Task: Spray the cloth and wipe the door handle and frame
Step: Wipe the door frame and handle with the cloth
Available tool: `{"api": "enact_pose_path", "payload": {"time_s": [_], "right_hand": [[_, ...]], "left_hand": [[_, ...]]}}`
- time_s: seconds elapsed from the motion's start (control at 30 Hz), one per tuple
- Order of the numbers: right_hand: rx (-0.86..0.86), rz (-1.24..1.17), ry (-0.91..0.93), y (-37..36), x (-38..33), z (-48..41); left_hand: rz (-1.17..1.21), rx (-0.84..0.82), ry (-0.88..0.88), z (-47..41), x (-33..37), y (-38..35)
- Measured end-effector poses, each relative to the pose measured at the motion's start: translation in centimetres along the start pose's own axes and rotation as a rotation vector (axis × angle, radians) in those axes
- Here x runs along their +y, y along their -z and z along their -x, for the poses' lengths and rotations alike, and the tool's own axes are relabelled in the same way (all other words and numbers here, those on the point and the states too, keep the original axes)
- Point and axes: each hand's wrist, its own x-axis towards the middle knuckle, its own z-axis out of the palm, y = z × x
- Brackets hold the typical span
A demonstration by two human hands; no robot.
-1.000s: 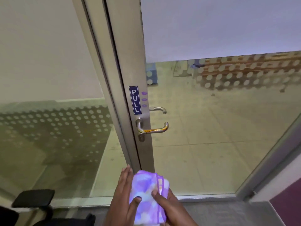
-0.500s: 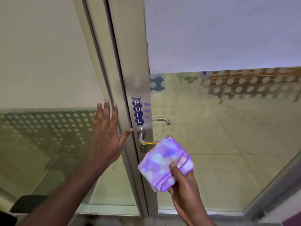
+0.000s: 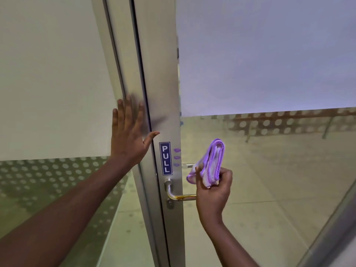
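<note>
A folded purple and white cloth (image 3: 211,163) is held upright in my right hand (image 3: 212,191), just right of the metal door frame (image 3: 159,78). The silver lever door handle (image 3: 174,194) juts out below a blue PULL sign (image 3: 165,158); my right hand covers the handle's outer end. My left hand (image 3: 129,134) lies flat with fingers spread against the frame and the glass left of it, above the sign. No spray bottle is in view.
The glass door panel (image 3: 269,170) on the right and the fixed glass panel (image 3: 48,93) on the left are frosted on top with dotted bands. A second handle (image 3: 187,166) shows through the glass. A tiled floor lies beyond.
My left hand let go of the cloth and rose to press flat on the frame. My right hand lifted the cloth up beside the handle and turned it edge-on.
</note>
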Motion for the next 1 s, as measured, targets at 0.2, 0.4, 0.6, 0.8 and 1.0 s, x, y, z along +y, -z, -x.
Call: {"api": "enact_pose_path", "payload": {"time_s": [0.2, 0.4, 0.6, 0.8, 1.0], "right_hand": [[0.027, 0.086, 0.116, -2.4, 2.8, -0.6], [-0.001, 0.263, 0.393, -3.4, 3.8, -2.4], [-0.212, 0.516, 0.746, -4.4, 5.4, -5.2], [-0.447, 0.696, 1.120, -4.2, 7.6, -7.4], [-0.627, 0.793, 1.178, -4.1, 8.2, -8.3]], "left_hand": [[-0.002, 0.046, -0.028, -0.7, -0.6, -2.2], [-0.020, 0.172, -0.049, -1.1, -1.0, -4.0], [-0.012, 0.268, -0.075, -1.2, -1.5, -5.1], [-0.019, 0.268, -0.060, -1.3, -1.4, -4.8], [-0.029, 0.266, -0.074, -1.3, -1.4, -4.9]]}}
